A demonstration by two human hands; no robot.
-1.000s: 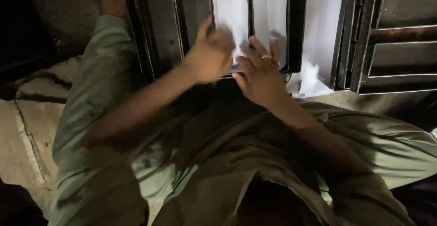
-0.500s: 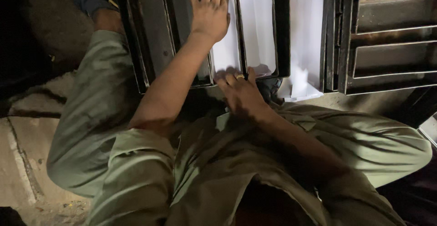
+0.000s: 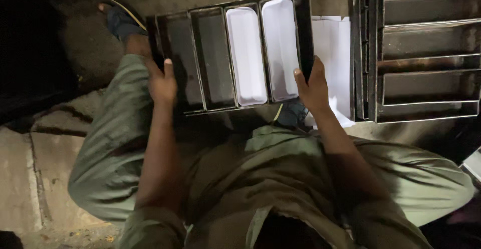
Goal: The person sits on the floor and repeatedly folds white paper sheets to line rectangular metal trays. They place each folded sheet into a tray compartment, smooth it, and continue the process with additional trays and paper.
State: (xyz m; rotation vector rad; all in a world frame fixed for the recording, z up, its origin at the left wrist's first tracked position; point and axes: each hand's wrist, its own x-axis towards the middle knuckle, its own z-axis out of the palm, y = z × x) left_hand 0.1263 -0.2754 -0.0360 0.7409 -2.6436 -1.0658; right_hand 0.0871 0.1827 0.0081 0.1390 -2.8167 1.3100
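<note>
Head view: hands [image 3: 161, 82] grip tray [image 3: 208, 58] edges, seemingly.

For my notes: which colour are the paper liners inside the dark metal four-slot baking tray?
White paper liners, filling two slots; head view shows them best.

— What carries everything here?

— A rough, grey concrete floor [image 3: 65, 144], cracked at the left, is seen under all of it.

— What is laid on it?

— A stack of dark metal four-slot loaf-tin trays [image 3: 426, 53] is set at the right. Just beside it, white paper sheets [image 3: 333, 53] are spread flat. A foot in a blue sandal [image 3: 120, 21] is planted at the upper left.
</note>
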